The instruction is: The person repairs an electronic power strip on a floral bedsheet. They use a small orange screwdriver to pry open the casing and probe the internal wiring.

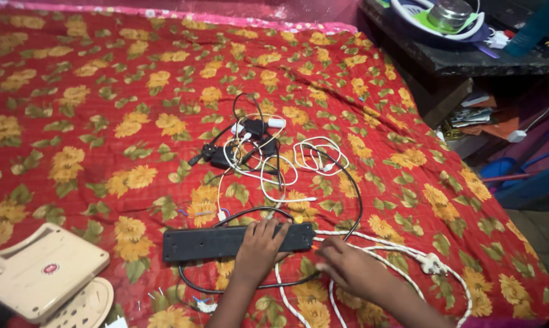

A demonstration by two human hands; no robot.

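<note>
A long black power strip (208, 242) lies across the red flowered bedcover near the front edge. My left hand (260, 244) rests flat on its right part, fingers spread over the top. My right hand (342, 265) is just right of the strip's end, fingers curled down at a thick white cord (384, 248); it looks blurred. That cord runs right to a white plug (431, 263). A black cable (353, 200) loops from the strip up toward the middle of the bed.
A tangle of black and white chargers and cables (259, 146) lies mid-bed. A cream plastic device (44, 273) sits at the front left. At the right, a dark shelf (469, 61) holds a steel tin in a white bowl, with clutter below.
</note>
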